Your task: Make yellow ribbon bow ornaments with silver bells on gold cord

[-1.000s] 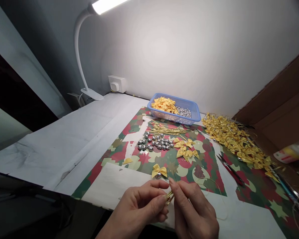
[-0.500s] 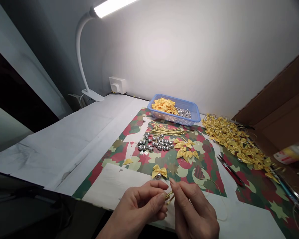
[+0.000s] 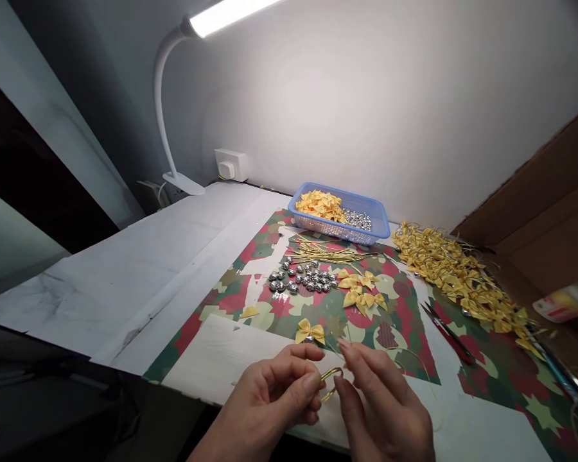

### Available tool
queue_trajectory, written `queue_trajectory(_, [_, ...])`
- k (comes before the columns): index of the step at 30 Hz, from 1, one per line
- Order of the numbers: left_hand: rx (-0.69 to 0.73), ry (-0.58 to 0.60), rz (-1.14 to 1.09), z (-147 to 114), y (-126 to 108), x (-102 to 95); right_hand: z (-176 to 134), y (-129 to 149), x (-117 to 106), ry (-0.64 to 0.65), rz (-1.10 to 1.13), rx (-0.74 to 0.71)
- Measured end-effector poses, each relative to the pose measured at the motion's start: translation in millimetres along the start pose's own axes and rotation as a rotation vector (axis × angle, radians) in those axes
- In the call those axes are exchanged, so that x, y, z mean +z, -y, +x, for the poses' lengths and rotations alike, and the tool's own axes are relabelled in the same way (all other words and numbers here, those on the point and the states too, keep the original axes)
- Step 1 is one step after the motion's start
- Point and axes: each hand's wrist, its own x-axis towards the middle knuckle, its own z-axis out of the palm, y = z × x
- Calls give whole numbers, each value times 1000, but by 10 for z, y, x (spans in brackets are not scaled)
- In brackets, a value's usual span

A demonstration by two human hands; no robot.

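Observation:
My left hand (image 3: 282, 391) is closed, thumb and forefinger pinching a gold cord (image 3: 331, 373) bent into a loop that sticks out to the right. Close beside it, my right hand (image 3: 383, 401) has its thumb tip by the loop's end. A thin, needle-like line rises from its fingertips, too fine to make out clearly. Pale thread (image 3: 421, 362) curves over the table to the right of that hand. Just beyond my fingers lies a yellow ribbon bow (image 3: 310, 330) with a silver bell (image 3: 309, 339) at its centre.
Behind are silver bells (image 3: 313, 279), yellow bows (image 3: 361, 296), gold cords (image 3: 325, 252) and a blue basket (image 3: 378, 228) of bows and bells. To the right lie scissors (image 3: 447, 333) and a heap of bows with cords (image 3: 453, 266). A lamp (image 3: 158, 96) stands back left.
My right hand has shifted slightly right, and its thumb and forefinger have parted. More of the gold cord loop now shows between the hands. The view has turned slightly.

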Motion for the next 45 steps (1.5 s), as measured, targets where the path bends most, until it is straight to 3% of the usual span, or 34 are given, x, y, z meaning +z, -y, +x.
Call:
queue_trajectory(7, [4, 58, -45, -17, -76, 24, 250, -10, -127, 129, 182, -155])
queue_trajectory(14, [-85, 14, -117, -21, -69, 7, 168, -5, -82, 135, 102, -106])
queue_trajectory(23, [272, -244, 263, -87, -29, 37, 164, -23, -124, 238, -75, -169])
queue_trajectory(29, [463, -283, 563, -52, -8, 57, 195, 5, -106, 225, -134, -208])
queue_trajectory(40, [420, -238, 515, -27, -56, 52, 192, 9, -121, 255, -131, -163])
queue_trajectory(45, [494, -253, 579, -22, -32, 49, 197, 11, -98, 236, -131, -185])
